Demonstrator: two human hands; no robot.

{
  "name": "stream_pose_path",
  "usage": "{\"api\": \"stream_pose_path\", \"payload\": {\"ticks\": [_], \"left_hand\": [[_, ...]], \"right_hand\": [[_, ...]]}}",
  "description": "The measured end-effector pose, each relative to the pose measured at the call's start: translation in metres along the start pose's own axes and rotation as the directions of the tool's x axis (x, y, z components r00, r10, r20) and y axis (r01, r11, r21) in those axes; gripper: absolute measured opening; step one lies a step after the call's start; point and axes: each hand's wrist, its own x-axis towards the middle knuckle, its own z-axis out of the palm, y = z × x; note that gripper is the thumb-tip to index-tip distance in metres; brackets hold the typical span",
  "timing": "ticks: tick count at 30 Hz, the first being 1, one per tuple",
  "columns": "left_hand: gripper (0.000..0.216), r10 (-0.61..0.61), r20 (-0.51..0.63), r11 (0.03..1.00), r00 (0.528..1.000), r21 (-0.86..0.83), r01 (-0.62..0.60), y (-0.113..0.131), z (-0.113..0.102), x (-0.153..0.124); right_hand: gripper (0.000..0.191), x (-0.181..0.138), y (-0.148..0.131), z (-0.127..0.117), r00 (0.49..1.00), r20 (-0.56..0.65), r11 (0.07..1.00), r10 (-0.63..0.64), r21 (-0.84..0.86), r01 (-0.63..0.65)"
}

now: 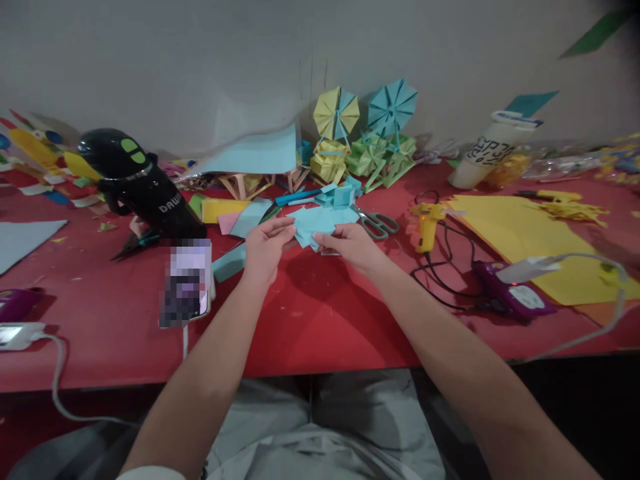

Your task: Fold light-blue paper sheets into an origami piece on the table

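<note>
My left hand (265, 250) and my right hand (350, 243) both pinch a small stack of light blue paper pieces (320, 223) over the red table (320, 320). Each hand's fingers close on an edge of the blue paper, left hand at its left side, right hand at its lower right. Grey-handled scissors (377, 223) lie just right of the paper. A yellow glue gun (427, 223) stands further right with its black cord.
Folded yellow, green and blue paper fans (365, 140) stand at the wall. A large yellow sheet (525, 240) lies on the right, a white bottle (483, 157) behind it. A black speaker (135, 180) and a phone (186, 283) sit left. A purple device (515, 293) is at right.
</note>
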Motion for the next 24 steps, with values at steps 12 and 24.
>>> {"api": "stream_pose_path", "payload": {"ticks": [12, 24], "left_hand": [[0.024, -0.041, -0.008, 0.999, 0.999, 0.010, 0.041, 0.002, -0.002, 0.003], [0.032, -0.167, 0.204, 0.969, 0.965, 0.214, 0.123, 0.002, 0.004, -0.005]], "right_hand": [[0.044, 0.002, -0.001, -0.007, 0.999, 0.004, 0.988, -0.041, -0.152, 0.041], [0.038, 0.006, 0.002, -0.014, 0.981, 0.023, 0.972, -0.193, -0.129, 0.194]]}}
